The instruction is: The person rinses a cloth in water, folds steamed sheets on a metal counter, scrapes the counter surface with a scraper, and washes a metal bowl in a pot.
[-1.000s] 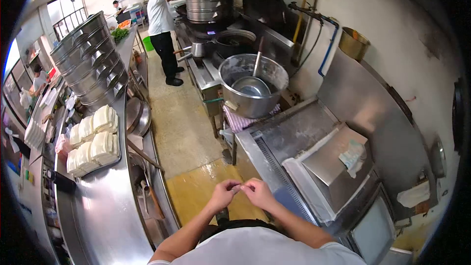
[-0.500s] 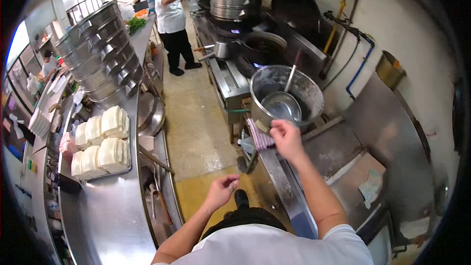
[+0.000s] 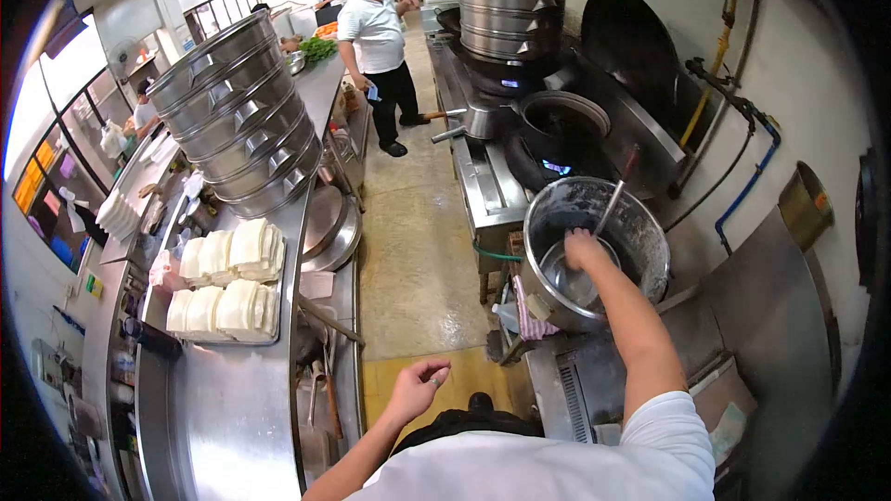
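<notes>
My right hand (image 3: 583, 249) reaches down inside a large metal pot (image 3: 661, 264) with a whitish crust on its inner wall. It is over the bowl of a big ladle (image 3: 611, 209), whose handle leans up against the pot's far rim. The fingers point down and are mostly hidden, so I cannot tell whether they grip anything. My left hand (image 3: 419, 390) hangs in front of my body above the floor, fingers loosely bent and apart, holding nothing. A striped cloth (image 3: 535, 323) hangs below the pot's near-left side.
Steamer stacks stand on the left counter (image 3: 243, 121) and on the stove (image 3: 512, 5). A tray holds piles of white folded sheets (image 3: 246, 306). A wok (image 3: 566, 121) sits beyond the pot, with a blue flame below. A person (image 3: 374, 32) stands in the aisle.
My right hand has moved from outside the pot's near rim to inside it, above the ladle. The view has shifted. The person in the aisle has lowered an arm.
</notes>
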A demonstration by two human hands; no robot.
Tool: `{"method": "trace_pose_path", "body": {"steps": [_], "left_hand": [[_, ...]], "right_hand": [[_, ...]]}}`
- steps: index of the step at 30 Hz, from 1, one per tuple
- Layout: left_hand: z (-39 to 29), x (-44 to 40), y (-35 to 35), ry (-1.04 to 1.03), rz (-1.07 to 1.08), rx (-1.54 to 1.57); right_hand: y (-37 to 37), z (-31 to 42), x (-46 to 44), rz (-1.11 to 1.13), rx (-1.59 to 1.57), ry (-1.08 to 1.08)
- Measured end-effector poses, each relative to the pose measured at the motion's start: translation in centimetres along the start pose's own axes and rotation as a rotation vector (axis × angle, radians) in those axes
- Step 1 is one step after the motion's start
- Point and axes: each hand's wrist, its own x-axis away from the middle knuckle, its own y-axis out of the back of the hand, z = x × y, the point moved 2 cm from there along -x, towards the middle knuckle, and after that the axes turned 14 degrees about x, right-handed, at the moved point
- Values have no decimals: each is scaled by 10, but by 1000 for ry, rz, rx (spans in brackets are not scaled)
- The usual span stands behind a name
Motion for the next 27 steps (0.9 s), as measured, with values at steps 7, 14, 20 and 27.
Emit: {"method": "trace_pose_path", "body": {"steps": [7, 14, 20, 27], "left_hand": [[5, 2, 5, 13, 24, -19], [6, 26, 15, 25, 79, 27], [40, 49, 21, 1, 197, 74], [83, 81, -30, 152, 440, 50]], "right_hand": [[27, -18, 28, -47, 147, 19], [110, -67, 164, -459, -118, -211], [71, -119, 310, -655, -819, -669], [-97, 18, 492, -539, -2262, -825]]}}
